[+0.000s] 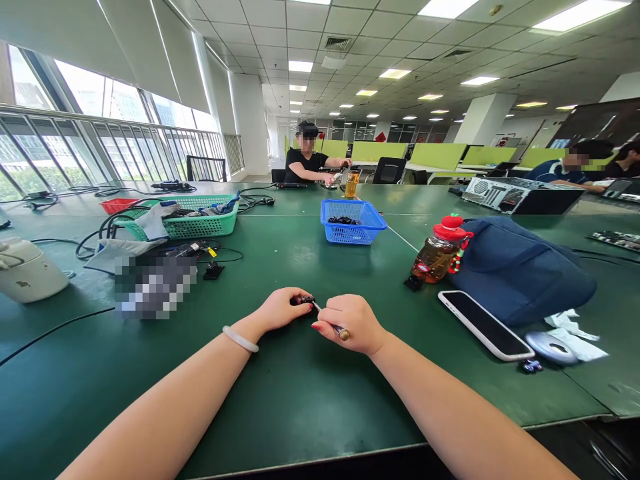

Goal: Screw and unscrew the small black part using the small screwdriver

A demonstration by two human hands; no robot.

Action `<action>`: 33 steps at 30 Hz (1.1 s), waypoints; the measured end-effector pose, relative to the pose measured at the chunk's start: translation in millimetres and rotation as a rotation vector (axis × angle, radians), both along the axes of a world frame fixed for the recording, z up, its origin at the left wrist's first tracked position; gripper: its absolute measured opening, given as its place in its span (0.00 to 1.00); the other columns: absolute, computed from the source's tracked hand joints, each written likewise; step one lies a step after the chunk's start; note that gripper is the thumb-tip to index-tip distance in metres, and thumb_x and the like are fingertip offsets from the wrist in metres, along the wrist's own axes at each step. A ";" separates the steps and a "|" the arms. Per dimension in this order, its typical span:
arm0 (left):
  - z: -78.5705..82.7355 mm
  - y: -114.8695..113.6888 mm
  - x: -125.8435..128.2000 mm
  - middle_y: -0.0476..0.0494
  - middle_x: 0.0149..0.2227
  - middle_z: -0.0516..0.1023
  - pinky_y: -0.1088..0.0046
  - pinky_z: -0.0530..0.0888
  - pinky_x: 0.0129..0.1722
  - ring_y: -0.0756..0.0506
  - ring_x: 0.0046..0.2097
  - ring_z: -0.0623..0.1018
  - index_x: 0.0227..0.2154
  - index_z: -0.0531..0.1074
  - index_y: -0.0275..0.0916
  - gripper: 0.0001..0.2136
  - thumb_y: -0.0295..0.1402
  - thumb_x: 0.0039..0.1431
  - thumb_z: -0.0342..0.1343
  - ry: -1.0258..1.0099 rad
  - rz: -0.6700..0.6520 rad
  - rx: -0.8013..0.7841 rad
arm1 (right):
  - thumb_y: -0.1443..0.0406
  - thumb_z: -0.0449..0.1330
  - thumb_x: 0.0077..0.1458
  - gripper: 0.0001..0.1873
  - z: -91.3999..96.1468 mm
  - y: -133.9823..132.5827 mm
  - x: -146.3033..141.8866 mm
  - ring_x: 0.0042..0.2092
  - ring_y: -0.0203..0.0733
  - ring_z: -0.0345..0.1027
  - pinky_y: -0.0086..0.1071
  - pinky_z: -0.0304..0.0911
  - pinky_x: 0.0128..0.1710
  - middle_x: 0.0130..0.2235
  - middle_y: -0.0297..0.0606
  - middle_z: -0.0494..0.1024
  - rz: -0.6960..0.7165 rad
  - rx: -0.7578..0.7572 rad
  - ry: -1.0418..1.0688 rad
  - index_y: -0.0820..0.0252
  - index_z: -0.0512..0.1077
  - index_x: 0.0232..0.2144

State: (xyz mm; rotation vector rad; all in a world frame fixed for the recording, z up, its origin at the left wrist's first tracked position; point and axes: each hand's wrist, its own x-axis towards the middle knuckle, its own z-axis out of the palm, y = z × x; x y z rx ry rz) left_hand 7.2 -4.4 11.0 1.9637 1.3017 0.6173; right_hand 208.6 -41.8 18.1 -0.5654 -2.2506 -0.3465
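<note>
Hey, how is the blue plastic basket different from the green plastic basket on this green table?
The blue plastic mesh basket is smaller and squarer; the green plastic mesh basket is longer. The blue one holds only a few dark items; the green one is crowded with cables, with a pale cloth draped over one end. The blue one stands mid-table, the green one further left. Both are open-topped and rest on the green table.

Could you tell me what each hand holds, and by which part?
The right hand grips a thin tool by its middle; the left hand pinches a small dark part at the tool's tip.
</note>
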 end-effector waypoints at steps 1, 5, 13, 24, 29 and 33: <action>0.2 -0.2 0.0 0.45 0.41 0.81 0.69 0.71 0.45 0.44 0.43 0.77 0.42 0.78 0.39 0.18 0.43 0.51 0.57 0.002 0.002 0.003 | 0.55 0.43 0.68 0.31 -0.7 0.0 -0.3 0.23 0.33 0.49 0.30 0.43 0.25 0.19 0.31 0.60 -0.006 0.019 0.002 0.59 0.69 0.18; 0.1 0.5 -0.3 0.44 0.41 0.81 0.69 0.71 0.45 0.43 0.42 0.77 0.42 0.78 0.39 0.19 0.44 0.51 0.56 0.008 0.014 0.007 | 0.55 0.43 0.69 0.31 -1.7 -0.3 -1.8 0.23 0.33 0.48 0.30 0.43 0.25 0.19 0.31 0.59 -0.018 0.070 0.006 0.59 0.69 0.17; -2.4 2.8 -0.9 0.44 0.38 0.81 0.68 0.72 0.42 0.44 0.39 0.77 0.42 0.78 0.38 0.20 0.45 0.50 0.56 0.003 0.004 0.015 | 0.56 0.46 0.68 0.28 -2.3 -1.5 -2.6 0.23 0.34 0.49 0.31 0.44 0.26 0.19 0.32 0.60 0.004 0.077 -0.015 0.59 0.70 0.18; -2.1 1.5 -1.7 0.45 0.36 0.81 0.69 0.71 0.40 0.45 0.38 0.76 0.42 0.78 0.39 0.18 0.42 0.50 0.57 0.011 -0.015 0.022 | 0.54 0.44 0.67 0.29 0.2 -2.1 0.5 0.22 0.34 0.54 0.31 0.49 0.25 0.19 0.33 0.64 -0.015 -0.197 0.195 0.58 0.69 0.18; 0.9 -0.3 -1.3 0.46 0.35 0.80 0.69 0.70 0.38 0.45 0.37 0.76 0.41 0.78 0.40 0.18 0.43 0.49 0.58 0.045 -0.008 0.015 | 0.50 0.45 0.66 0.30 4.5 -0.3 4.5 0.21 0.33 0.57 0.30 0.53 0.24 0.18 0.32 0.64 -0.035 -0.506 0.530 0.58 0.69 0.18; 0.7 -0.4 -0.7 0.47 0.35 0.79 0.70 0.70 0.37 0.45 0.36 0.76 0.40 0.78 0.40 0.19 0.44 0.47 0.59 0.049 0.001 0.010 | 0.45 0.46 0.63 0.33 5.7 1.5 4.6 0.20 0.33 0.54 0.30 0.51 0.23 0.16 0.31 0.60 -0.023 -0.650 0.602 0.59 0.69 0.16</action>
